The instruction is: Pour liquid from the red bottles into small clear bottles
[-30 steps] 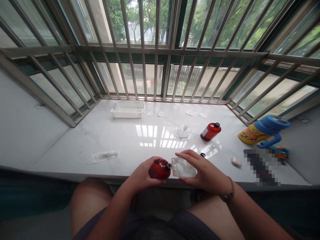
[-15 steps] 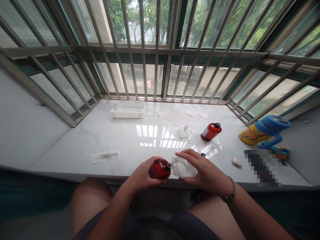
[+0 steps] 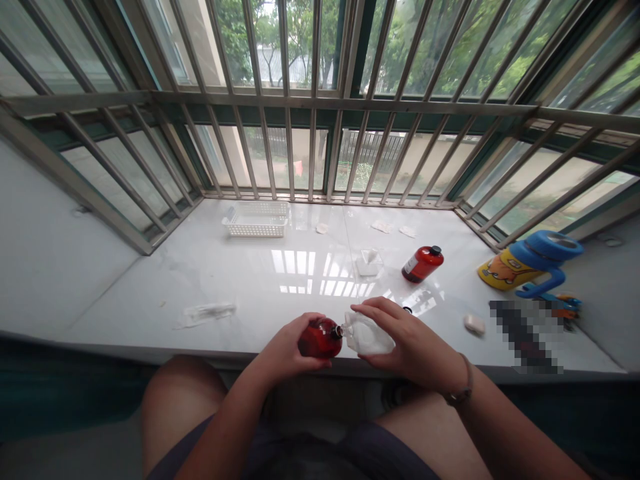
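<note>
1. Barred windows (image 3: 320, 103) wrap the far side of a glossy white marbled sill (image 3: 250, 320).
2. On my feed, the left hand (image 3: 286, 345) grips a translucent red bottle (image 3: 317, 341) at the near edge, neck pointing right.
3. I see the right hand (image 3: 407, 341) curled around a clear bottle (image 3: 369, 335), necks end to end; I cannot tell whether they touch.
4. Farther right sits a black-capped red bottle (image 3: 423, 264), left of a blue-and-yellow flask (image 3: 525, 261).
5. Far left of centre lies a white perforated basket (image 3: 257, 229).

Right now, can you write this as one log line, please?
left hand: holding red bottle | right hand: holding clear bottle | bottle necks: facing, close together | capped bottle: on counter
</note>
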`<act>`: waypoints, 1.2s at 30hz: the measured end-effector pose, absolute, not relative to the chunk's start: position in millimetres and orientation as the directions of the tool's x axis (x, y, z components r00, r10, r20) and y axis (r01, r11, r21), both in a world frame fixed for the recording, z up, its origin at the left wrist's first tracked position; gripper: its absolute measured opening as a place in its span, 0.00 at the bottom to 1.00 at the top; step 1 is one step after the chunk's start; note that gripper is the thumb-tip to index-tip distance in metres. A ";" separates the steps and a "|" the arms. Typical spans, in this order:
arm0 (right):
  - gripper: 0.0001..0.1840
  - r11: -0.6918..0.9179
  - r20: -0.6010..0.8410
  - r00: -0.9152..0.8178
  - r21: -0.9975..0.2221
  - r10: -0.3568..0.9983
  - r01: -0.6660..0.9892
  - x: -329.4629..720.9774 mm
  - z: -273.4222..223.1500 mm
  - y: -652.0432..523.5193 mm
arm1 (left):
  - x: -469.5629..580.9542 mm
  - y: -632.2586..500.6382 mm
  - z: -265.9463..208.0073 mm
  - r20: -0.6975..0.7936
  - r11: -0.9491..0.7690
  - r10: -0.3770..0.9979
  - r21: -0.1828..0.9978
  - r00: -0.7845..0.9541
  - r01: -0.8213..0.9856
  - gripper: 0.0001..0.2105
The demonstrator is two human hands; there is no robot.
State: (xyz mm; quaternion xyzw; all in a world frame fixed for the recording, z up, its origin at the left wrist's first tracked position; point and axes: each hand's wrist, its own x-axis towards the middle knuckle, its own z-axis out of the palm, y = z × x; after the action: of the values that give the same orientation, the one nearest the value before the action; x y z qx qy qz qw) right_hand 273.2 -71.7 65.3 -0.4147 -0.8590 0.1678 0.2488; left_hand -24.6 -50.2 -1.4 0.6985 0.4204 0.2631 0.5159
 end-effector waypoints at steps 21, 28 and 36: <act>0.48 0.645 0.291 -0.575 -0.321 0.764 0.694 275.0 68.5 -75.5 | -25.9 -48.6 -5.0 -0.038 -0.141 0.859 0.941 0.511 0.307 0.38; 0.48 0.661 0.296 -0.594 -0.254 0.748 0.706 275.1 70.3 -75.9 | -25.3 -49.1 -3.3 -0.044 -0.139 0.858 0.939 0.512 0.314 0.38; 0.49 0.671 0.290 -0.610 -0.211 0.737 0.710 275.0 72.5 -77.1 | -25.8 -48.8 -4.1 -0.050 -0.129 0.858 0.943 0.511 0.308 0.38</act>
State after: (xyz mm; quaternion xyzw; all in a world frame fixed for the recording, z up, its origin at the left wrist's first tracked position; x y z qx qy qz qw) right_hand 275.0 -77.1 72.5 -0.4036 -0.8966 0.0375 0.1786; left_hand -25.8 -48.8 -4.1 0.7017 0.4153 0.2683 0.5130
